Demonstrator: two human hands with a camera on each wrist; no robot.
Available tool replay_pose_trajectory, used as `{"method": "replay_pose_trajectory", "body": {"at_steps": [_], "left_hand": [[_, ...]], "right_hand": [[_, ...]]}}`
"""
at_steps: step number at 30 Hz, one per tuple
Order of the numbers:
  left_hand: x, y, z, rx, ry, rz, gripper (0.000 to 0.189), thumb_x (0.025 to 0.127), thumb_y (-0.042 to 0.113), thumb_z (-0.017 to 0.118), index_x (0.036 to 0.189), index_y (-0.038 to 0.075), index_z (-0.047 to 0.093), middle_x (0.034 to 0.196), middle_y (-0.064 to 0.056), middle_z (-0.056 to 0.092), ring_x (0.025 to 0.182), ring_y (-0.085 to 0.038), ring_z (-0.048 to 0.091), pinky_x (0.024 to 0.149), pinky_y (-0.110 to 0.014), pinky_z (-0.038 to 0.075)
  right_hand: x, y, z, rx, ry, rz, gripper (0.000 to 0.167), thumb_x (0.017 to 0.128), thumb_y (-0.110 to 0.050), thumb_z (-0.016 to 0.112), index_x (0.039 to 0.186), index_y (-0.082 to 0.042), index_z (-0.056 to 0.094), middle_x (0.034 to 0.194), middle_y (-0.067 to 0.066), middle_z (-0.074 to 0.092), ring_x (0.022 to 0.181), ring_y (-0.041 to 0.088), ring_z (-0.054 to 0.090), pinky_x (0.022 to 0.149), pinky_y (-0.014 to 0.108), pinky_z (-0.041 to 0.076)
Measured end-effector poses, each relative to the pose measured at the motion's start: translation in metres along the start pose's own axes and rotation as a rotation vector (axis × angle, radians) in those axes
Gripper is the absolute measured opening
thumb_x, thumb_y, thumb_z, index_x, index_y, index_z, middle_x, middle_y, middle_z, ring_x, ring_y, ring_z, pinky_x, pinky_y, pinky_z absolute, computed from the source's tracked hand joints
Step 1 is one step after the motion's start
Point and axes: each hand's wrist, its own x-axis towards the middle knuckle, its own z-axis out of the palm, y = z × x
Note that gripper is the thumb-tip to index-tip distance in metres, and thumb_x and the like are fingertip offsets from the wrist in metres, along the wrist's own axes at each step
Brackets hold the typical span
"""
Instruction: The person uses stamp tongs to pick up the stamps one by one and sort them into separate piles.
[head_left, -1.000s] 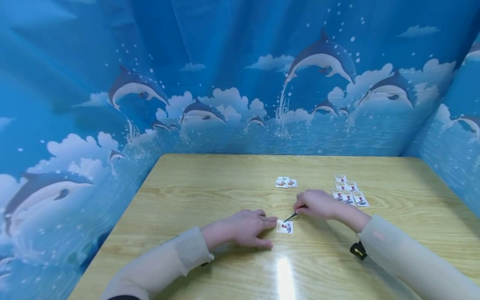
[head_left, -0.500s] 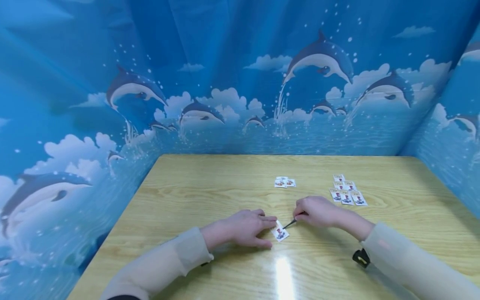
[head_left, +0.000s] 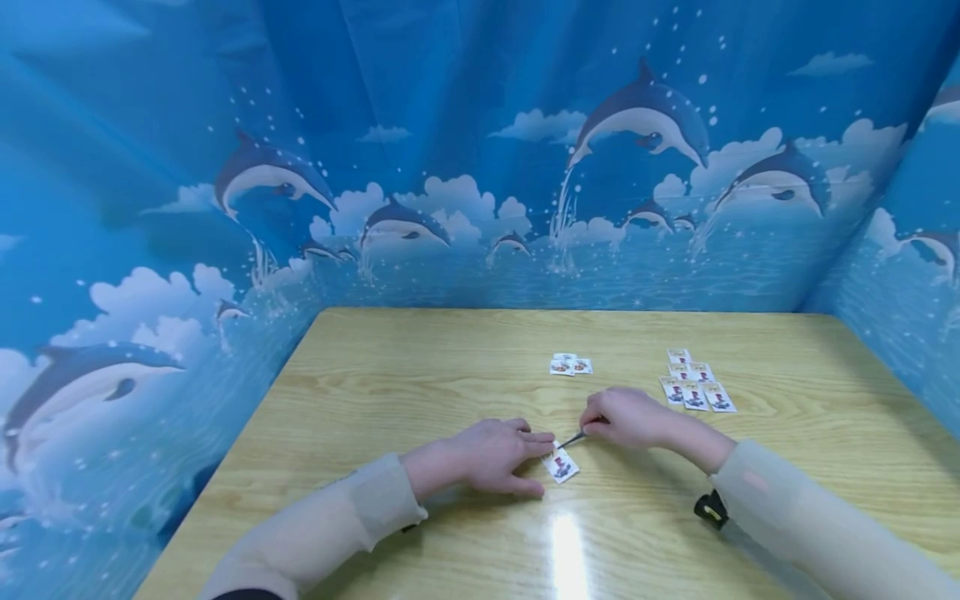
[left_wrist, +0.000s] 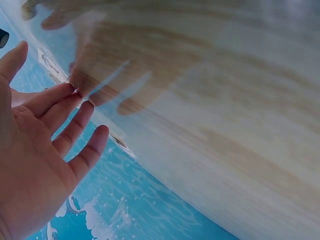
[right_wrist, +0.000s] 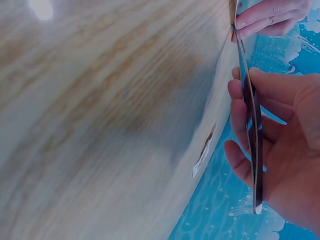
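Observation:
My right hand (head_left: pixel 626 417) grips a pair of dark metal tweezers (right_wrist: pixel 252 125) between thumb and fingers. In the head view the tweezers' tip reaches the upper edge of a small white picture card (head_left: pixel 561 467), which lies slanted on the table. My left hand (head_left: pixel 498 458) rests on the table from the left with its fingers extended, fingertips right at the card's upper left corner. The left wrist view shows those fingers (left_wrist: pixel 82 132) straight and slightly spread, holding nothing. Part of the card is hidden beneath the left fingertips.
Several similar cards (head_left: pixel 693 394) lie in overlapping rows at the right of the wooden table (head_left: pixel 390 358). A smaller cluster of cards (head_left: pixel 562 367) lies at the back middle. A dolphin-print curtain (head_left: pixel 450 233) stands along the table's far edge.
The card has turned from level to slanted and shifted slightly left and toward me. The tweezers' tip moved down, then back up to the card's upper edge. My left hand has stayed put.

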Motion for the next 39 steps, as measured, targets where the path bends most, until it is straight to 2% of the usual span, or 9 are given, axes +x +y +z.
{"method": "replay_pose_trajectory", "body": {"at_steps": [8,15,19,25,39], "left_hand": [[-0.001,0.000,0.002,-0.031,-0.002,-0.003,0.071,0.093,0.064,0.048,0.150,0.021,0.039,0.153,0.009,0.034,0.131,-0.019,0.043,0.101,-0.031,0.042],[-0.003,0.000,0.001,-0.048,0.004,0.000,0.073,0.094,0.062,0.047,0.151,0.019,0.035,0.156,0.009,0.029,0.131,-0.019,0.043,0.101,-0.031,0.042],[-0.004,0.000,0.001,-0.051,0.000,-0.002,0.073,0.093,0.063,0.047,0.151,0.019,0.036,0.155,0.009,0.030,0.133,-0.020,0.042,0.103,-0.032,0.040],[-0.004,0.001,0.001,-0.050,-0.002,-0.005,0.073,0.093,0.064,0.047,0.150,0.020,0.037,0.155,0.009,0.031,0.134,-0.020,0.040,0.104,-0.034,0.039],[0.000,-0.001,0.001,-0.079,-0.014,-0.017,0.073,0.093,0.064,0.048,0.150,0.020,0.038,0.154,0.009,0.032,0.133,-0.020,0.040,0.103,-0.035,0.040]], "right_hand": [[-0.004,-0.003,0.003,0.018,0.022,0.063,0.009,0.088,-0.012,0.070,0.084,-0.018,0.076,0.074,-0.015,0.057,0.066,0.002,0.053,0.065,0.029,0.050],[-0.010,-0.007,0.004,0.006,0.094,0.176,0.007,0.087,-0.010,0.071,0.089,-0.011,0.077,0.082,-0.004,0.069,0.076,0.015,0.064,0.073,0.039,0.054],[-0.010,-0.006,0.006,0.010,0.129,0.232,0.007,0.087,-0.009,0.070,0.088,-0.010,0.077,0.083,0.000,0.071,0.076,0.017,0.065,0.073,0.039,0.055],[-0.011,-0.006,0.007,0.012,0.151,0.246,0.009,0.087,-0.007,0.069,0.086,-0.011,0.077,0.082,0.000,0.071,0.073,0.015,0.064,0.071,0.039,0.054],[-0.020,-0.011,0.008,0.045,0.135,0.252,0.005,0.085,-0.008,0.072,0.087,-0.010,0.076,0.076,-0.005,0.067,0.068,0.010,0.059,0.066,0.034,0.053]]}}
